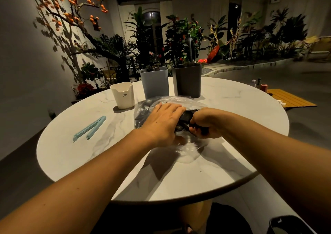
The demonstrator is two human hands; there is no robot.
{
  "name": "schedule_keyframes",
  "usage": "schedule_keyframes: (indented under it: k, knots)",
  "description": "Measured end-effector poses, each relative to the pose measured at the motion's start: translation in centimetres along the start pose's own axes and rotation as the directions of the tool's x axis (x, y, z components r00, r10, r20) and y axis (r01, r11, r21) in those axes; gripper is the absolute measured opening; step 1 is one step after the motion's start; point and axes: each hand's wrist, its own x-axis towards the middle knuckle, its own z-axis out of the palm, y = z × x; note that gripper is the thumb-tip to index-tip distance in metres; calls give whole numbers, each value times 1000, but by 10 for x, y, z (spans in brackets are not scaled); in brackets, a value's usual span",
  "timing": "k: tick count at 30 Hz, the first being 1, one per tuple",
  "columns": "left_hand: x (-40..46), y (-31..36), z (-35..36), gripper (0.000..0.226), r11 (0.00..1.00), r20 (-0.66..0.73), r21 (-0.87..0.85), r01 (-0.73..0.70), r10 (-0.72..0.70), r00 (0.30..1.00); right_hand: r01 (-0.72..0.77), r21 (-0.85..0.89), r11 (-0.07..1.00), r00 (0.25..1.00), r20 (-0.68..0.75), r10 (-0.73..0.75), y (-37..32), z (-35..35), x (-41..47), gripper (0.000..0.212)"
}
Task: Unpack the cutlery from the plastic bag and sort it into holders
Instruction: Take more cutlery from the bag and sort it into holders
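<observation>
**Cutlery gripped at the mouth of the bag**

The right hand (204, 124) is curled around a bundle of black cutlery (186, 120), the fingers wrapped under the dark handles at the open end of the clear plastic bag (179, 101). The left hand (164, 121) is laid flat on top of the bag, fingers straight and spread, pressing the plastic and the dark pieces inside it down against the bench (89, 155). The bag is spread across the middle of the round, marbled white top, with its crumpled end toward the near edge.

Just beyond the bag three holders are lined up: a white holder (122, 95) to the left, a blue-grey holder (155, 82) in the middle with dark handle tips seen above its rim, and a dark grey holder (187, 80) to the right. A pale blue bag clip (89, 129) is seen lying open on the left part of the bench, well apart from the bag.
</observation>
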Motion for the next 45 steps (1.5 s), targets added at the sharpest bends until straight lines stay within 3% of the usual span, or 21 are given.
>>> schedule_keyframes:
  k: [8,13,26,36,41,45]
  knots:
    - [-4,5,-5,95,1000,-8,-6,-6,6,1000,54,-224,973,998,50,-44,3,-12,-21,25]
    - [-6,12,-11,76,998,-20,37,52,-51,998,41,-351,935,996,92,-9,6,-29,-33,20]
    - [-17,1,-26,104,967,84,205,151,-171,982,115,-532,839,993,92,-78,7,-47,-42,27]
    - [-20,14,-37,116,989,145,77,128,-138,980,187,-544,818,971,228,-70,0,-58,-68,25]
    - [-27,12,-46,111,989,114,53,135,-140,983,202,-554,808,964,258,-64,1,-69,-68,26]
    - [-29,7,-52,96,975,40,-124,185,-181,983,204,-514,833,951,307,-44,1,-78,-67,26]
